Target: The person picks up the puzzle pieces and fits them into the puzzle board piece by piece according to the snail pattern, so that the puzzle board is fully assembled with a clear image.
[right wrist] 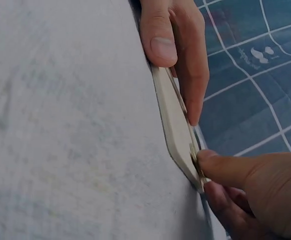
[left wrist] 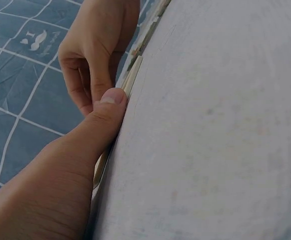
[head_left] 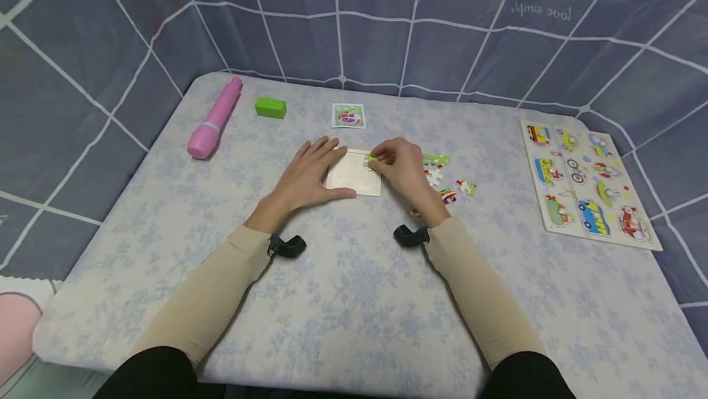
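**Fingers pinch a green puzzle piece [head_left: 367, 162] over the far right corner of a wooden tray [head_left: 345, 181]**

The thumb and fingertips of the right hand [head_left: 404, 166] grip the piece, which sits right between their tips, at the tray's inner edge; whether it lies flat there I cannot tell, as the fingers cover part of it. The left hand [head_left: 311, 174] is spread, thumb along the tray's near edge and fingers at its far left side; I take it that this brace keeps the light board from sliding. Loose pieces [head_left: 435, 175] lie just beyond the right wrist, on its outer side, probably so that the pinching hand can reach them easily; a small picture card [head_left: 349, 117] lies past the tray, face up, perhaps there to be glanced at over the knuckles.
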Motion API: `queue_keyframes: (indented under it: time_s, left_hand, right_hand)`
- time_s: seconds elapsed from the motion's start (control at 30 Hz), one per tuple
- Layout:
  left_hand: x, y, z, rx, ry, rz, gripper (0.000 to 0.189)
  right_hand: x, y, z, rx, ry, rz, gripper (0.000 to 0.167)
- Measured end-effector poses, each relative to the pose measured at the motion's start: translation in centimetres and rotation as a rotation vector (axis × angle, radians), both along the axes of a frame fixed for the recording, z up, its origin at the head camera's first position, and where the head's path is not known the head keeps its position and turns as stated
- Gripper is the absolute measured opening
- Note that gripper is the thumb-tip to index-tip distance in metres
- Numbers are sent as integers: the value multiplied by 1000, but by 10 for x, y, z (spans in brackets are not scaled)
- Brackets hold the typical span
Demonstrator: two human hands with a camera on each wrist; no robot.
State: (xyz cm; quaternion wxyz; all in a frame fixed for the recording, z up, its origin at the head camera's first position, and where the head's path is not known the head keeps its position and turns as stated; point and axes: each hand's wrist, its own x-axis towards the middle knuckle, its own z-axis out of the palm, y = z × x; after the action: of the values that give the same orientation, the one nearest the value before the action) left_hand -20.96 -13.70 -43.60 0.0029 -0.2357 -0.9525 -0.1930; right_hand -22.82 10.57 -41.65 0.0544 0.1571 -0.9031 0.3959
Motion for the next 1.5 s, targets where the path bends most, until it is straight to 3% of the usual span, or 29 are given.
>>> queue_keyframes:
  time_s: [0.13,0.4,0.7,1.03,1.2,1.5]
  left_hand:
    - [0,0,1,-2,-4,0,105]
    - [1,0,0,10,-4,1,104]
    - [0,1,1,9,-5,1,103]
    - [0,1,0,0,-10,-1,104]
    - [0,2,-1,11,-3,-9,105]
    - [0,1,-1,3,1,-4,105]
  right_hand:
    - [1,-2,-1,18,22,28,16]
    - [1,-6,-2,46,65,-10,10]
    - [3,-7,1,90,53,28,21]
    - [2,-4,0,72,79,-14,23]
    - [3,21,7,54,87,-68,19]
    - [7,104,18,43,34,-192,21]
